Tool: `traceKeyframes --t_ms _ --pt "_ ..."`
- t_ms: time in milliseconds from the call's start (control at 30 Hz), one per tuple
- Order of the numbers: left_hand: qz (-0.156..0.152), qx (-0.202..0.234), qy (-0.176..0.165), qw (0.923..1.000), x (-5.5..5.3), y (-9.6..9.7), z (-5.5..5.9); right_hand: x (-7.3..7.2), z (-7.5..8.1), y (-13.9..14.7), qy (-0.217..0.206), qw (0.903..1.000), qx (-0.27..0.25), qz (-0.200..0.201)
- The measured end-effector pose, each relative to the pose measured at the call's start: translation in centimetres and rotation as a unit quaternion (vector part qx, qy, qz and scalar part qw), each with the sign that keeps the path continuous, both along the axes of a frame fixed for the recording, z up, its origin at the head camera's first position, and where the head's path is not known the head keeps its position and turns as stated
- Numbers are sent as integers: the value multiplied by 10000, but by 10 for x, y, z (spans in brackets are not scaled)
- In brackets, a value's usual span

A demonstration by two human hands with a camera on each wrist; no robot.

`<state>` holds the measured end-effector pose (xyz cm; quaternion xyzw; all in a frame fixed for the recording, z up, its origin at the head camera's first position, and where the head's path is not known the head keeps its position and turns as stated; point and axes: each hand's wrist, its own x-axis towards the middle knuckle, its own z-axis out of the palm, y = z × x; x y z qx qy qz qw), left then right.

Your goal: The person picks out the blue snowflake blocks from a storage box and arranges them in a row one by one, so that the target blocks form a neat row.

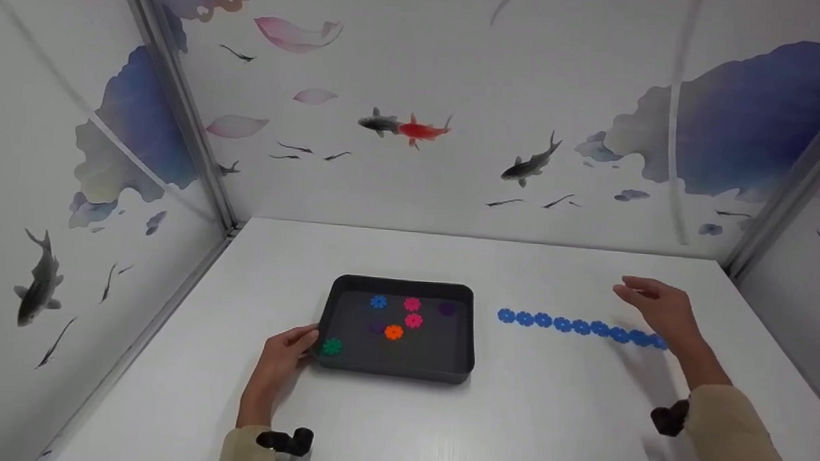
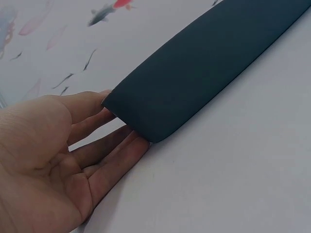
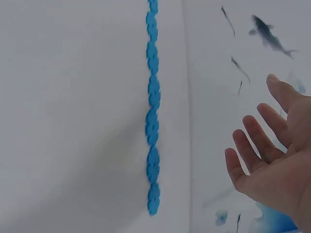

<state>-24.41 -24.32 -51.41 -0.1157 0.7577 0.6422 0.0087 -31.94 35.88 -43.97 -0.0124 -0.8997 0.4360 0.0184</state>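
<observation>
At its left side, a dark grey tray (image 1: pixel 395 374) is held by my left hand (image 1: pixel 284 356). In the left wrist view the thumb (image 2: pixel 90 103) lies at the tray's upper edge and the other fingers (image 2: pixel 119 160) reach its lower corner. Inside the tray lie a green flower-shaped disc (image 1: pixel 331 346), an orange one (image 1: pixel 393 332), a blue one (image 1: pixel 378 302), and pink (image 1: pixel 412 320) and purple ones (image 1: pixel 447 309). My right hand (image 1: pixel 666 313) is raised, fingers loosely bent and holding nothing, near the right end of a row of joined blue flower discs (image 1: pixel 562 324).
The white table (image 1: pixel 403 428) carries the tray and, to its right, the blue row. Printed panels with fish enclose it, the back wall (image 1: pixel 439 190) behind and others at left and right. A metal post (image 1: pixel 202 134) stands in the back left corner.
</observation>
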Motion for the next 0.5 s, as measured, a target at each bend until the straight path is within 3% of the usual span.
traceKeyframes --t_ms 233,500 --pt "54 -24 46 10000 1 1 0 -5 19 -49 203 9991 -213 315" --pt "57 -70 91 9999 1 -1 0 -12 23 -108 307 9954 -749 522"
